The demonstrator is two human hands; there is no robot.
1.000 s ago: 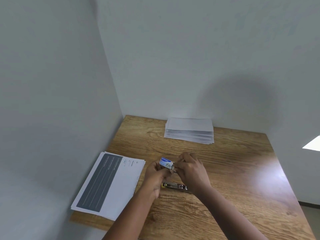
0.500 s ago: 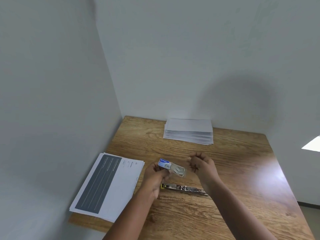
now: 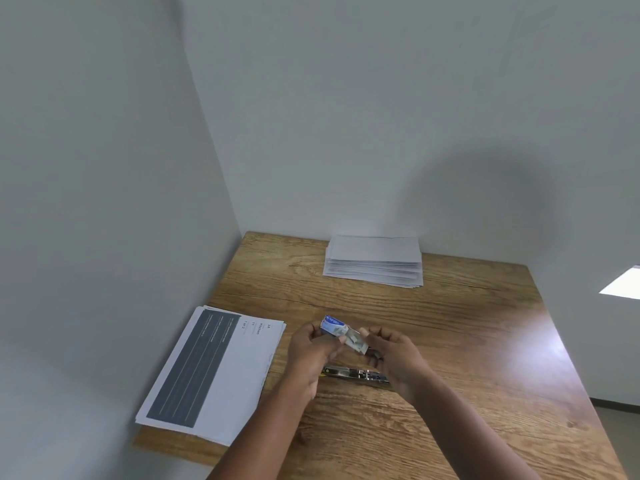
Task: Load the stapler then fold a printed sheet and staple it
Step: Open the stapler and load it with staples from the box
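My left hand holds a small blue and white staple box above the table, its inner tray slid out to the right. My right hand pinches the far end of that tray. Below both hands the metal stapler lies opened flat on the wood. A stack of printed sheets with a dark panel lies at the left front of the table.
A pile of folded white sheets sits at the back against the wall. The wooden table stands in a corner, with walls to the left and behind. Its right half holds nothing.
My right hand pulled away to the right, then came back to the slid-out tray of the staple box. The left hand kept hold of the box.
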